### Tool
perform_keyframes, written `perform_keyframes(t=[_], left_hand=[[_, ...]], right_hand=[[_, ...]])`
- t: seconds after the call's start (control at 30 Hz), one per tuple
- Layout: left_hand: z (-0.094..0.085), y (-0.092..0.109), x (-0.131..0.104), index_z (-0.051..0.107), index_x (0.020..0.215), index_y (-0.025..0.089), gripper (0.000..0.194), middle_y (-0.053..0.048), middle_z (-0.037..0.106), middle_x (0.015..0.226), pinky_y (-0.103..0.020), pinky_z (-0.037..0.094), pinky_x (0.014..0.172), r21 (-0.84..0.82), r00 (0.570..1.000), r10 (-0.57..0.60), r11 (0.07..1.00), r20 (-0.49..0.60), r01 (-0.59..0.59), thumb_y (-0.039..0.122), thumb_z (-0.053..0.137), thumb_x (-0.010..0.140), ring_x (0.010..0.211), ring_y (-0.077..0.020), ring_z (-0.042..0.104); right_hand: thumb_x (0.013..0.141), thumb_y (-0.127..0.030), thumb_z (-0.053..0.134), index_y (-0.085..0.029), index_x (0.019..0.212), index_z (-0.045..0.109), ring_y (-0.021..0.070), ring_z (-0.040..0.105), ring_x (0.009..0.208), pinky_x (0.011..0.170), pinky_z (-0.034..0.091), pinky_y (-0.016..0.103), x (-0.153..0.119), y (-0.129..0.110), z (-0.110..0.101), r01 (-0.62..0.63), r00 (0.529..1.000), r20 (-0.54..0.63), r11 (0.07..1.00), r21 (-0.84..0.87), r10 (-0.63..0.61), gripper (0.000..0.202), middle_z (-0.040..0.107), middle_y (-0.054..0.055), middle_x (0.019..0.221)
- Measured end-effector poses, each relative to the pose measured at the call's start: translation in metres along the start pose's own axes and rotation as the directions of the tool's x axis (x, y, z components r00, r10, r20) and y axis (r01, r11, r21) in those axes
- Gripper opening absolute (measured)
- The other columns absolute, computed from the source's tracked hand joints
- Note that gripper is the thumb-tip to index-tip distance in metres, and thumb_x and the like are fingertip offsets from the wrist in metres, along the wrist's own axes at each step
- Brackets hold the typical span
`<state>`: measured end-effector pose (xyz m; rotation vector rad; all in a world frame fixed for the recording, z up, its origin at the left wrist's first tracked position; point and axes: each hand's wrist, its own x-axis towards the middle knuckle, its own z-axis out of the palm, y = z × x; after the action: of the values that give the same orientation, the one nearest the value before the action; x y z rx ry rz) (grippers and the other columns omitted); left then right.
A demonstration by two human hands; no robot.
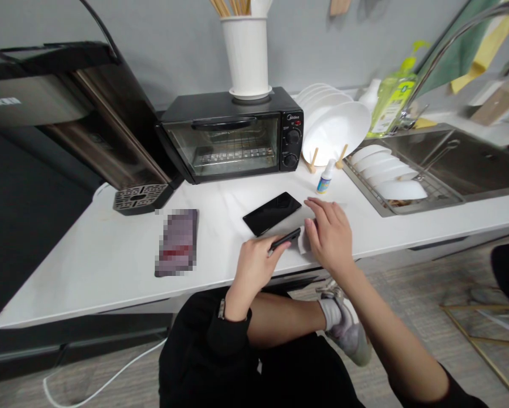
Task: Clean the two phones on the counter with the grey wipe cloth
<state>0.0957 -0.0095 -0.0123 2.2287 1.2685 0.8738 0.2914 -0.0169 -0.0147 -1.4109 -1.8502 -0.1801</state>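
My left hand (254, 263) is closed on a slim black phone (289, 238), seen nearly edge-on and tilted just above the counter's front part. My right hand (333, 235) is beside it, palm down, with thumb and fingers apart. It rests on a pale grey-white cloth or wipe (303, 242), mostly hidden under the palm. Just beyond my hands a glossy black phone (272, 213) lies flat on the white counter (220, 249). A small white spray bottle (325, 177) with a blue and yellow label stands behind my right hand.
A blurred-out phone-shaped item (176, 242) lies to the left. Behind stand a black toaster oven (232, 144) bearing a white cup (246, 56), a dark drinks machine (122, 141) and racked white plates (337, 133). The sink (470, 164) with bowls (401, 190) is at right.
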Motion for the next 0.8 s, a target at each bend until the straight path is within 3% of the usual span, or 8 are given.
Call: perform_keyframes(t=[0.1, 0.27, 0.33, 0.4, 0.53, 0.6, 0.7, 0.8], left_hand=[[0.001, 0.0, 0.001, 0.08, 0.101, 0.021, 0.018, -0.004, 0.081, 0.087, -0.026, 0.045, 0.067, -0.014, 1.0, 0.007, 1.0, -0.001, -0.007, 0.026, 0.063, 0.1, 0.07, -0.0171, 0.07], [0.006, -0.013, 0.003, 0.074, 0.076, 0.015, 0.017, -0.006, 0.075, 0.072, -0.028, 0.045, 0.063, 0.113, 0.999, -0.039, 0.993, 0.036, 0.035, 0.004, 0.063, 0.086, 0.064, -0.0196, 0.066], [0.007, -0.014, 0.002, 0.073, 0.074, 0.015, 0.018, -0.007, 0.075, 0.072, -0.027, 0.046, 0.063, 0.105, 0.999, -0.037, 0.994, 0.04, 0.032, 0.005, 0.064, 0.085, 0.065, -0.0192, 0.067], [0.007, -0.011, 0.002, 0.075, 0.078, 0.016, 0.018, -0.006, 0.077, 0.075, -0.027, 0.046, 0.065, 0.081, 0.999, -0.024, 0.996, 0.036, 0.021, 0.012, 0.063, 0.092, 0.066, -0.0185, 0.068], [0.004, -0.004, 0.001, 0.079, 0.102, 0.021, 0.019, -0.006, 0.082, 0.091, -0.028, 0.047, 0.069, 0.046, 0.998, 0.057, 0.997, 0.014, -0.058, 0.023, 0.06, 0.1, 0.075, -0.0192, 0.072], [0.004, -0.006, 0.0, 0.078, 0.091, 0.017, 0.02, -0.009, 0.081, 0.085, -0.03, 0.046, 0.066, 0.128, 0.998, 0.057, 0.99, 0.022, -0.059, 0.014, 0.059, 0.096, 0.073, -0.0221, 0.073], [0.004, -0.012, -0.002, 0.074, 0.074, 0.014, 0.019, -0.013, 0.077, 0.076, -0.034, 0.045, 0.062, 0.23, 0.999, 0.034, 0.972, 0.042, -0.042, 0.004, 0.061, 0.084, 0.069, -0.0272, 0.072], [0.005, -0.012, -0.002, 0.077, 0.081, 0.015, 0.018, -0.012, 0.08, 0.081, -0.033, 0.047, 0.064, 0.206, 0.998, 0.041, 0.977, 0.046, -0.05, 0.007, 0.063, 0.088, 0.073, -0.0264, 0.074]], right_hand=[[0.108, -0.039, 0.041, -0.015, 0.138, 0.059, 0.0365, 0.046, 0.145, 0.124, 0.027, 0.064, -0.004, -0.012, 0.003, -0.107, 0.994, -0.004, 0.994, -0.03, 0.107, 0.042, 0.059, 0.019, 0.148], [0.107, -0.047, 0.044, -0.012, 0.156, 0.043, 0.0314, 0.038, 0.153, 0.13, 0.019, 0.055, -0.018, -0.067, 0.015, 0.181, 0.959, 0.199, 0.976, 0.123, -0.203, 0.059, 0.054, 0.016, 0.157], [0.107, -0.047, 0.045, -0.013, 0.155, 0.046, 0.0304, 0.048, 0.145, 0.128, 0.026, 0.051, -0.013, -0.058, 0.012, 0.217, 0.946, 0.219, 0.968, 0.122, -0.24, 0.059, 0.06, 0.015, 0.151], [0.108, -0.045, 0.043, -0.014, 0.148, 0.055, 0.0307, 0.06, 0.129, 0.123, 0.033, 0.052, -0.002, -0.033, 0.006, 0.132, 0.976, 0.169, 0.99, 0.043, -0.138, 0.051, 0.069, 0.015, 0.136], [0.109, -0.032, 0.037, -0.018, 0.125, 0.071, 0.0327, 0.06, 0.126, 0.124, 0.026, 0.06, 0.013, -0.013, 0.001, -0.057, 0.997, 0.044, 0.995, -0.077, 0.06, 0.04, 0.075, 0.012, 0.119], [0.108, -0.025, 0.036, -0.019, 0.125, 0.071, 0.0309, 0.058, 0.131, 0.127, 0.02, 0.06, 0.012, -0.032, 0.005, 0.014, 0.997, 0.078, 0.999, -0.029, -0.012, 0.039, 0.076, 0.01, 0.121], [0.108, -0.025, 0.038, -0.016, 0.128, 0.07, 0.0263, 0.061, 0.128, 0.124, 0.029, 0.05, 0.007, -0.059, 0.011, 0.189, 0.966, 0.164, 0.979, 0.076, -0.199, 0.039, 0.075, 0.009, 0.126], [0.108, -0.026, 0.037, -0.016, 0.12, 0.075, 0.0267, 0.066, 0.112, 0.109, 0.043, 0.047, 0.013, -0.041, 0.007, 0.175, 0.966, 0.186, 0.983, 0.052, -0.182, 0.041, 0.078, 0.009, 0.119]])
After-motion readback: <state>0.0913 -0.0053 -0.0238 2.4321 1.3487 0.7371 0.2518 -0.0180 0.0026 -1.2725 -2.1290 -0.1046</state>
